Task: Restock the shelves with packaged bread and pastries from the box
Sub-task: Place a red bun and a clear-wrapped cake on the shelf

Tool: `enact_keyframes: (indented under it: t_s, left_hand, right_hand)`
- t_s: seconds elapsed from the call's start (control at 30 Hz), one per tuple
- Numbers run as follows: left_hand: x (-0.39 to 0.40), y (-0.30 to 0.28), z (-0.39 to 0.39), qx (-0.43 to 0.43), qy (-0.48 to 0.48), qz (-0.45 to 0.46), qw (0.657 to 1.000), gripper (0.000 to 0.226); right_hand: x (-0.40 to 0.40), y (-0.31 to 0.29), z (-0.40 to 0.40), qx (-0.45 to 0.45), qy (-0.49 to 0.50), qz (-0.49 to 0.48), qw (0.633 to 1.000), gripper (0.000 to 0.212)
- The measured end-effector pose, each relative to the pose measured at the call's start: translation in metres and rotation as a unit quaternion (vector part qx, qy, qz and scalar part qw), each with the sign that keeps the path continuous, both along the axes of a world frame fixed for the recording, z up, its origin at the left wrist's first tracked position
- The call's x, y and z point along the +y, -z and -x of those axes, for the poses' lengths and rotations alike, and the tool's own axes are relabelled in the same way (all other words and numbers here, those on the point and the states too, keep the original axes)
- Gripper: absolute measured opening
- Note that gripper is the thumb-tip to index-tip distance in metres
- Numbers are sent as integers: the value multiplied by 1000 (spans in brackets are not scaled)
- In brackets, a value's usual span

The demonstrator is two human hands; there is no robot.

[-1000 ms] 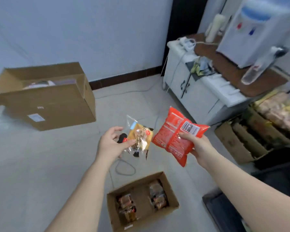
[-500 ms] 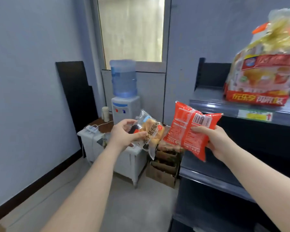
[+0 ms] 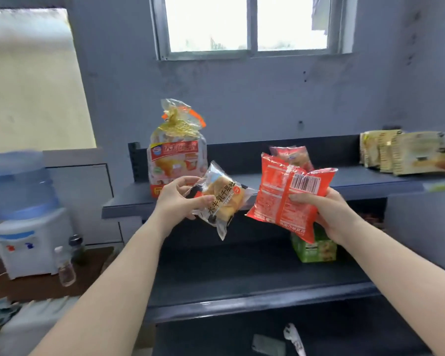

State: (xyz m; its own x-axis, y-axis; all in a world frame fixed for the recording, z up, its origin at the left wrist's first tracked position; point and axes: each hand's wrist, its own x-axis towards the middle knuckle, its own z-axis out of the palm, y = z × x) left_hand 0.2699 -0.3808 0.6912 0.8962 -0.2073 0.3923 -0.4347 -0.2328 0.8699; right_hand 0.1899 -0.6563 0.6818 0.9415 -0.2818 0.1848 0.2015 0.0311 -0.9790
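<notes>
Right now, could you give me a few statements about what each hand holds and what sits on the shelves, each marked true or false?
1. The right hand holds a red packet. True.
2. The left hand is empty. False: it grips a clear-wrapped pastry.
3. A tall bread bag stands on the top shelf. True.
4. The green packet lies on the top shelf. False: it sits one shelf lower.
5. The water dispenser stands right of the shelves. False: it is on their left.
</notes>
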Motion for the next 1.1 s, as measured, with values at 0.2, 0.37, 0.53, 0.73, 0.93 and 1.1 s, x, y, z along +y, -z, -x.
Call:
enact_keyframes:
  t_s: [0.2,0.37,0.53,0.73,0.93,1.1]
  left_hand:
    - [-117,-4,-1,3,30,24,999,46]
    - [-178,-9,-14,2,23,37,999,45]
    - [-207,-22,-47,-9,-1,26,1000,44]
    - [-230,-29,-114,-10,-23,52,998,44]
    - [-240,-41,-189,-23,-37,102,994,38]
    - [-249,-51,-233,-26,-39,121,992,40]
  right_hand:
    - [-114,-6,19,-33,38,5,999,32]
    - [-180,-7,3,-41,44,2,998,32]
    - [-221,-9,-43,-53,48,11,997,38]
    - [-237,-13,-122,-115,65,82,988,53]
    - [-252,-20,-205,-232,70,324,915,64]
    - [-276,-9,-270,-415,84,574,701,50]
